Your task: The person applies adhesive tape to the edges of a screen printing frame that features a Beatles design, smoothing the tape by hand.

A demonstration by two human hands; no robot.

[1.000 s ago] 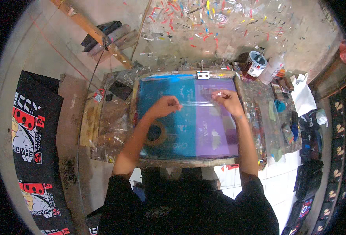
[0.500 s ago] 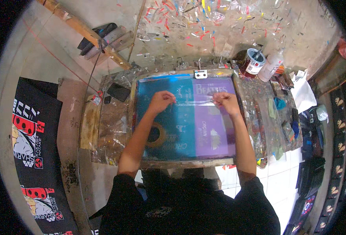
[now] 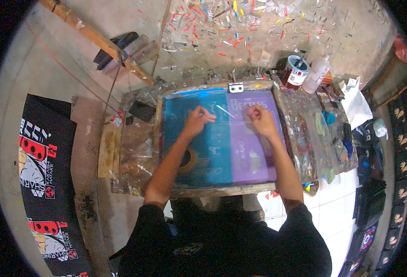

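A screen-printing frame point(image 3: 199, 188) lies flat on the worktable, its mesh teal on the left and purple on the right, with pale lettering and shapes. Over the upper half of the mesh, my left hand point(image 3: 199, 121) is closed in a loose pinch. To its right, my right hand point(image 3: 263, 121) is closed, fingertips turned inward. Between them runs a thin clear strip point(image 3: 233, 123), like tape, faint against the mesh. A bright white streak point(image 3: 225, 111) shows just above it. Whether the strip touches the mesh I cannot tell. A metal hinge clamp point(image 3: 235, 87) grips the frame's far edge.
An ink tub point(image 3: 297, 73) and a clear bottle point(image 3: 316, 76) stand at the back right. A dark phone point(image 3: 142, 111) lies left of the frame. Black printed fabric point(image 3: 42, 166) hangs at far left. A wooden beam point(image 3: 97, 39) slants across the upper left.
My hands have shifted slightly, the left one's fingers now pointing more to the right. The clear strip shows less plainly, and a white streak has appeared. The whole view has shifted a little.
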